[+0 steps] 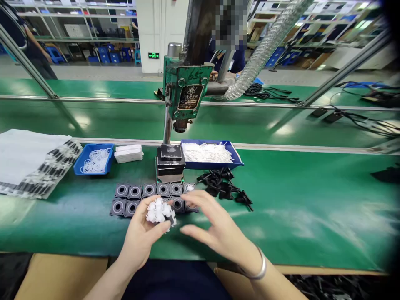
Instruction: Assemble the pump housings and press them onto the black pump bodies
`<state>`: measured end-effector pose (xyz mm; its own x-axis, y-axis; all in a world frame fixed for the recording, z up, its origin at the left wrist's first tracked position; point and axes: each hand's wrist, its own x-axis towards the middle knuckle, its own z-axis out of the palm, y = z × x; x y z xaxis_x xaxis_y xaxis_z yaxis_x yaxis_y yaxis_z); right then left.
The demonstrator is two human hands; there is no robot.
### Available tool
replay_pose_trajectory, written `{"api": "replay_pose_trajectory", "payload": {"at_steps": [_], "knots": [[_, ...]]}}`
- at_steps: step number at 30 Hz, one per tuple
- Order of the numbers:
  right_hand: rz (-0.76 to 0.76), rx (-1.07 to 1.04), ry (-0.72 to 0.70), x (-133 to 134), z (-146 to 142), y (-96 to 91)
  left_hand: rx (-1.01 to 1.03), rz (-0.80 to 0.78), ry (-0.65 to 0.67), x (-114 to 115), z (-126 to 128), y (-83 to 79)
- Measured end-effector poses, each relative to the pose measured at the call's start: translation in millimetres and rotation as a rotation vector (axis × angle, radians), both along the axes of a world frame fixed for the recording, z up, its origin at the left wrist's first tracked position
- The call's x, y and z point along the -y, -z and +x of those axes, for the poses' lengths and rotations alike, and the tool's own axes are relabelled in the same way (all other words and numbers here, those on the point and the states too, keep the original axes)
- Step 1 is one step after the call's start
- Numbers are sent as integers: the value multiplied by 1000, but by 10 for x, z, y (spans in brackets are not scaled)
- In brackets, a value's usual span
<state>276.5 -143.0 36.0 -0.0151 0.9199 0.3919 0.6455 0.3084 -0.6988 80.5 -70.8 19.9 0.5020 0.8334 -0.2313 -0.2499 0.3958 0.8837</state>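
Observation:
My left hand (140, 237) is curled around a bunch of small white plastic parts (159, 211), held just in front of two rows of black square pieces with round holes (146, 196) on the green mat. My right hand (212, 229) hovers beside the bunch with its fingers spread and nothing in it, over the right end of the rows. A silver bangle sits on that wrist. Behind the rows stands a green hand press (181, 104) with a black die block (170, 162).
A blue tray of white strips (212, 155) and a pile of black clips (223, 185) lie right of the press. Left are a blue bin of white rings (93, 160), a white stack (128, 153) and bagged parts (46, 171). A person stands beyond the conveyor.

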Motion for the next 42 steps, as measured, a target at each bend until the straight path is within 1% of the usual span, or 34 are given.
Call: {"api": "replay_pose_trajectory", "payload": {"at_steps": [2,3,6,8,10,11,12,14,16,17,18,20,22,23,25,27,29,30,32,35,37,39,42], "knots": [[-67,-181,-70,-44,-133,-35,-34,78,22,0,12,19],[-81,-240,-80,-75,-188,-36,-46,116,34,3,12,25],[-29,-309,-75,-156,-278,2,-60,174,81,20,-15,32],[-16,-338,-121,-170,-272,18,-60,151,128,28,-50,33],[-62,-395,-178,-156,-223,4,-34,98,154,22,-82,31],[-95,-438,-195,-149,-185,-10,-12,63,145,12,-94,28],[-121,-486,-188,-149,-140,-22,12,28,129,0,-102,23],[-114,-534,-88,-186,-36,-21,56,-26,95,-30,-110,7],[-39,-437,75,-279,68,36,65,-37,57,-56,-116,-13],[1,-338,135,-342,113,86,53,-27,38,-63,-120,-22],[35,-228,165,-408,150,143,39,-14,25,-66,-125,-31],[79,-31,154,-532,194,254,6,8,17,-62,-137,-43],[94,117,96,-608,198,310,-14,16,12,-51,-149,-50],[95,179,65,-620,186,306,-16,14,7,-45,-152,-51],[90,242,36,-585,135,234,-6,-7,-12,-40,-151,-46],[52,184,14,-491,54,120,24,-43,-38,-41,-142,-36],[-42,44,-60,-375,-55,38,48,-79,-59,-47,-127,-21],[-92,-17,-107,-323,-114,27,56,-93,-64,-50,-120,-13],[-147,-104,-148,-252,-223,73,61,-108,-58,-56,-108,2],[-143,-239,-67,-227,-322,235,61,-94,-45,-58,-98,29],[-159,-341,-42,-233,-340,322,71,-66,-22,-52,-92,47],[-178,-395,-41,-234,-337,354,71,-13,-9,-42,-86,63],[-180,-407,-35,-215,-323,310,15,61,-16,-28,-78,75]]}}
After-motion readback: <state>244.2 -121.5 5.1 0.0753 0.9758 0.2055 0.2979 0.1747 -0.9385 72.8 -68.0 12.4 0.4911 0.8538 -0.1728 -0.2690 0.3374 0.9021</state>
